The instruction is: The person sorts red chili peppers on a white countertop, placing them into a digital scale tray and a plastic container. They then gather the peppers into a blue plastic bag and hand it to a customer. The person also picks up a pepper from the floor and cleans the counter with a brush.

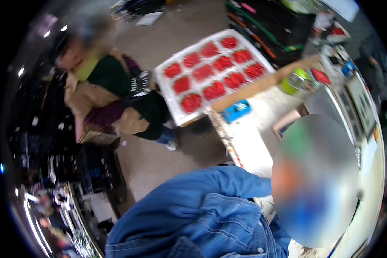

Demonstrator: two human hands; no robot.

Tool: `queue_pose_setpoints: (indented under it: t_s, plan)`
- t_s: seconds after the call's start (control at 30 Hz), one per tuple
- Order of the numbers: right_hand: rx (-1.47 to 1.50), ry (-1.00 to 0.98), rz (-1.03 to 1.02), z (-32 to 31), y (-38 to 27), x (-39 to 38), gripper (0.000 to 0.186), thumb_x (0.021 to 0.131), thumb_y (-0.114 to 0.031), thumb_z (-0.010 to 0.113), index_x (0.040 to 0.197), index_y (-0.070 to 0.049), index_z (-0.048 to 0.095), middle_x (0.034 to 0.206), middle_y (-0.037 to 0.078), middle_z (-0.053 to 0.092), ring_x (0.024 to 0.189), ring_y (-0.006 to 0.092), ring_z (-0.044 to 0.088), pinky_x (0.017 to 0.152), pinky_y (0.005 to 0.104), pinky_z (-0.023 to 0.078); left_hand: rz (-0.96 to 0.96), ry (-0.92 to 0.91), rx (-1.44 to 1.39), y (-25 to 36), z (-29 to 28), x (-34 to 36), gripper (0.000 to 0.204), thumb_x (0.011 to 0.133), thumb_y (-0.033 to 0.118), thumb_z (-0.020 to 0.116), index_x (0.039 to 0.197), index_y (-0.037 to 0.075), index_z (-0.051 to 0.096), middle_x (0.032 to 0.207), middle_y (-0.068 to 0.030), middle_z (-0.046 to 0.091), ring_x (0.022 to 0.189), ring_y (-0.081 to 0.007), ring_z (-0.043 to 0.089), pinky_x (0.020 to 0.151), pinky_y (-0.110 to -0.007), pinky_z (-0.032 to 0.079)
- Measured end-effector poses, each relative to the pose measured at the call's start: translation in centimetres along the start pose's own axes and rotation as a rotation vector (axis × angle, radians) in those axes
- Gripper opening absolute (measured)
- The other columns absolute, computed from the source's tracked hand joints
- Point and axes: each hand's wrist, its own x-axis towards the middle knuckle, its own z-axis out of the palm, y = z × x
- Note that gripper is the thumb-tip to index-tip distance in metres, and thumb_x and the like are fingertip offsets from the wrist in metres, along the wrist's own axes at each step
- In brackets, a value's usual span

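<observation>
My left arm, in a blue denim sleeve (241,180), reaches right across the near side of a white-topped desk (253,144). Lower down, a piece of the other denim sleeve (281,234) shows. Both sleeves run in behind a large blurred oval patch, so neither of my hands can be seen, nor anything they may hold. Close to the patch, a bent pinkish-brown object (288,122) rests on the desk; its kind is unclear. Farther off lies a blue box (236,111). A green-lidded clear jar (294,81) stands beside a red packet (320,76).
Past the desk's wooden edge (262,84) sits a white tray (162,86) with several packs of strawberries (215,90). A person (116,94) in a green and tan jacket stands left of it. Dark stacked crates (279,30) are behind; shelving lines the left.
</observation>
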Motion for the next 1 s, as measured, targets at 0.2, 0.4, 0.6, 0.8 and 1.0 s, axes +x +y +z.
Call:
queue_pose_setpoints:
  t_s: [0.2, 0.4, 0.6, 0.8, 1.0]
  plan:
    - [0.139, -0.057, -0.205, -1.6, -1.5, -3.5, 0.038, 0.072, -0.024, 0.066, 0.105, -0.007, 0.06, 0.116, 0.02, 0.051, 0.105, 0.0422, 0.047, 0.089, 0.0505, 0.038, -0.294, -0.011, 0.171, 11.2, 4.1, -6.2, 0.009, 0.087, 0.013, 0.048, 0.09, 0.006, 0.053, 0.061, 0.0013, 0.047, 0.055, -0.0087, 0.047, 0.045, -0.022, 0.036]
    - [0.196, 0.126, -0.044, -7.0, -0.9, -4.6, 0.052, 0.071, -0.023, 0.071, 0.118, -0.008, 0.056, 0.127, 0.017, 0.047, 0.116, 0.0404, 0.042, 0.098, 0.0459, 0.036, -0.485, -0.252, 0.055, 13.7, 2.8, -5.2, 0.018, 0.087, 0.01, 0.044, 0.1, 0.001, 0.052, 0.055, 0.0034, 0.027, 0.045, -0.0081, 0.024, 0.042, -0.023, 0.021]
    - [0.284, -0.2, -0.049, -4.6, -1.1, -1.8, 0.054, 0.075, -0.044, 0.063, 0.115, -0.008, 0.059, 0.116, 0.019, 0.057, 0.113, 0.0357, 0.047, 0.098, 0.042, 0.035, -0.508, -0.285, 0.158, 13.7, 1.9, -5.2, 0.017, 0.088, 0.01, 0.043, 0.099, 0.002, 0.053, 0.057, 0.0023, 0.027, 0.049, -0.0105, 0.027, 0.048, -0.025, 0.025]
    - [0.221, -0.075, -0.064, -8.3, -3.4, -9.7, 0.075, 0.064, -0.037, 0.076, 0.129, -0.012, 0.048, 0.127, 0.017, 0.046, 0.115, 0.0357, 0.043, 0.096, 0.046, 0.036, -0.575, -0.217, 0.095, 10.4, -3.3, -2.7, 0.025, 0.088, 0.01, 0.044, 0.109, 0.0, 0.054, 0.058, 0.0005, 0.032, 0.052, -0.0123, 0.032, 0.051, -0.026, 0.029]
    - [-0.011, -0.026, 0.552, -6.7, -7.0, -12.5, 0.095, 0.058, -0.042, 0.08, 0.139, -0.019, 0.035, 0.128, 0.018, 0.041, 0.111, 0.0371, 0.042, 0.088, 0.0451, 0.04, 0.386, -0.789, 1.348, 12.9, -6.5, -4.4, 0.034, 0.085, 0.016, 0.056, 0.117, 0.005, 0.057, 0.079, -0.0052, 0.055, 0.068, -0.023, 0.053, 0.062, -0.034, 0.043]
